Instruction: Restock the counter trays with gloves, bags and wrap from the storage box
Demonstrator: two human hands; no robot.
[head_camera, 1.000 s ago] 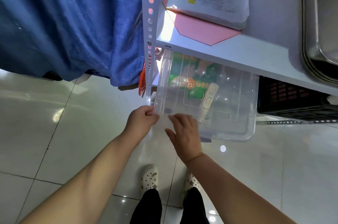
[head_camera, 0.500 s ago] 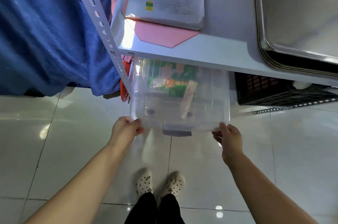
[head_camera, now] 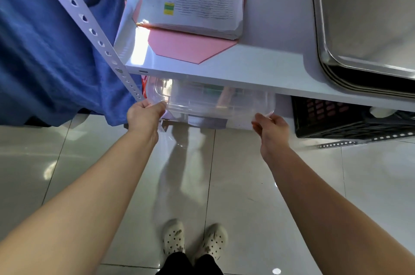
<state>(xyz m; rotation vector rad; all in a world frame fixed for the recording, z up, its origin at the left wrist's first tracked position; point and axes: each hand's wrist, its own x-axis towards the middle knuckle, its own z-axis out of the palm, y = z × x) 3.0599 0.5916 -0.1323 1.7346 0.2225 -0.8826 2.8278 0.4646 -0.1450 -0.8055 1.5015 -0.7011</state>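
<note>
**Two hands now hold the box by its corners**

The clear storage box (head_camera: 215, 104) sits low under the white shelf (head_camera: 224, 72). Only its front edge peeks out. A second ago much more of the box stuck out, and both hands were at its left corner. Now the left hand (head_camera: 143, 115) grips the front left corner and the right hand (head_camera: 270, 127) grips the front right corner, with fingers curled on the rim. With a hand on each side, the box can be moved straight. I think it is sliding back under the shelf, but the head has moved too, so I cannot be sure. Something green shows inside, too blurry to name.

Room is tight. The shelf edge is just above the box. The metal post (head_camera: 89, 27) with holes stands just beside the left hand. The black crate (head_camera: 336, 117) is near the box on the right. Toward the person the shiny floor (head_camera: 224, 185) is open, so that is the easy way to pull.
</note>
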